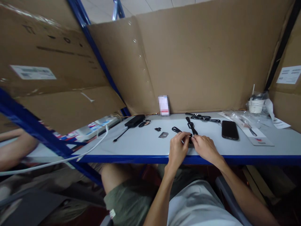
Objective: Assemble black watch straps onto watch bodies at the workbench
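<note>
Both hands meet over the front of a pale grey table. My left hand pinches a small black part, and my right hand pinches the same small black piece from the other side. A black strap-like tool lies just behind the fingers, and another black looped piece lies beside my left hand. A small grey metal plate and a tiny black bit rest to the left.
A black phone lies to the right, with plastic bags and a white cup behind it. A black case, pliers and a white cable also lie here. Cardboard walls enclose the table. Another person's arm shows at left.
</note>
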`<state>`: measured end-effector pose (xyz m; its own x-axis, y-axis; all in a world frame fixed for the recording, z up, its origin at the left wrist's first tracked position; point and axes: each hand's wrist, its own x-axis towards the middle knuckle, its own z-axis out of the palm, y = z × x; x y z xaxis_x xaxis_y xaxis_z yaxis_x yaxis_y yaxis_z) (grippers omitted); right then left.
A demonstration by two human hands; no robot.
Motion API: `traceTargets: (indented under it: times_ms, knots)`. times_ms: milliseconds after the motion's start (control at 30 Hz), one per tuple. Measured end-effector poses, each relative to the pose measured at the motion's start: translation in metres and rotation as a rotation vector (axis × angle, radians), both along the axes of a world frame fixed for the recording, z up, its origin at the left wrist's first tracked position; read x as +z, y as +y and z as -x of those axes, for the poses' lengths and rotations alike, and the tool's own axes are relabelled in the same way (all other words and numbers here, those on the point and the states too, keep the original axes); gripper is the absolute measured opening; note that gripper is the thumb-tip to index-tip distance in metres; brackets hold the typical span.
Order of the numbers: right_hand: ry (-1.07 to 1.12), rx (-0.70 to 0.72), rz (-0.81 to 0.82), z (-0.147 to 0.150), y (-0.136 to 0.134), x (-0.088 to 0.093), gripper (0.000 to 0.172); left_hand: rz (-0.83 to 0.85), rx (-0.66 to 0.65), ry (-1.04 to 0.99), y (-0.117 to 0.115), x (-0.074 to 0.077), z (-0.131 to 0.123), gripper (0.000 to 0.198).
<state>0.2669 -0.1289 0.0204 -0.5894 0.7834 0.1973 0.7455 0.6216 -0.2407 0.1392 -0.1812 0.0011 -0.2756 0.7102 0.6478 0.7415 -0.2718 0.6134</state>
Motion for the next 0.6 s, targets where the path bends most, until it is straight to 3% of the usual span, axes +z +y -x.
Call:
traceTargets:
  times_ms: [100, 200, 600]
  knots:
    - [0.001, 0.008, -0.002, 0.0001, 0.0, 0.0003, 0.04, -0.005, 0.009, -0.021, 0.0011, -0.0014, 0.0009, 0.013]
    - [-0.005, 0.002, -0.002, 0.0006, 0.0001, 0.0001, 0.04, -0.011, 0.027, -0.067, 0.0022, -0.0029, 0.0031, 0.026]
    - [-0.013, 0.01, -0.004, -0.0013, -0.0002, -0.0005, 0.038, 0.018, 0.044, -0.007, -0.0029, 0.0028, 0.0008, 0.018]
